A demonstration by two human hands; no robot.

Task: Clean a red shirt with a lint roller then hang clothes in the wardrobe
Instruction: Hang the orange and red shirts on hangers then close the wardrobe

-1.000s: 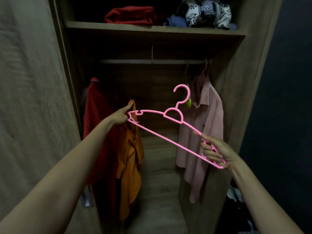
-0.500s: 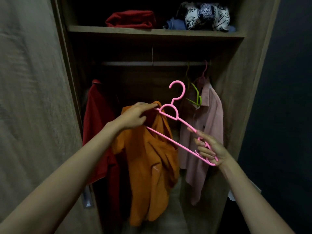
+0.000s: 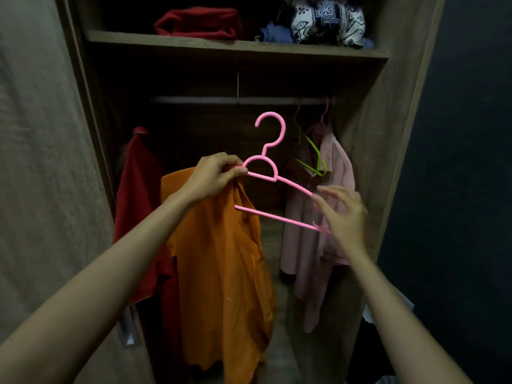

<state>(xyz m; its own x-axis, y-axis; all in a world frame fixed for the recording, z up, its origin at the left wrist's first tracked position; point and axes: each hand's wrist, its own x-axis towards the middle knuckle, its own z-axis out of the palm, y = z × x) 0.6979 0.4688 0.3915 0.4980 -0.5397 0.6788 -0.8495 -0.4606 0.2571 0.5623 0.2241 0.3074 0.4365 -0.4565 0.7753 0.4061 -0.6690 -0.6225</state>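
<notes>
I stand facing an open wooden wardrobe. My left hand (image 3: pixel 214 177) pinches the left shoulder of a pink plastic hanger (image 3: pixel 273 151) together with the collar of an orange shirt (image 3: pixel 221 273), which droops below it. The hanger's left arm is inside the orange shirt. My right hand (image 3: pixel 342 214) is at the hanger's right end, fingers spread and curled loosely around it. A red shirt (image 3: pixel 135 195) hangs at the wardrobe's left side. The hanging rail (image 3: pixel 221 100) runs above the hanger's hook.
A pale pink shirt (image 3: pixel 324 225) hangs at the right on the rail, with an empty green hanger (image 3: pixel 313 153) beside it. The shelf (image 3: pixel 221 45) above holds a folded red garment (image 3: pixel 199 22) and patterned black-and-white fabric (image 3: pixel 324 19). The wardrobe door (image 3: pixel 41 162) stands at my left.
My left hand has slid along the hanger toward its hook, drawing the orange shirt over the left arm. My right hand's grip on the right end has loosened, its fingers now spread.
</notes>
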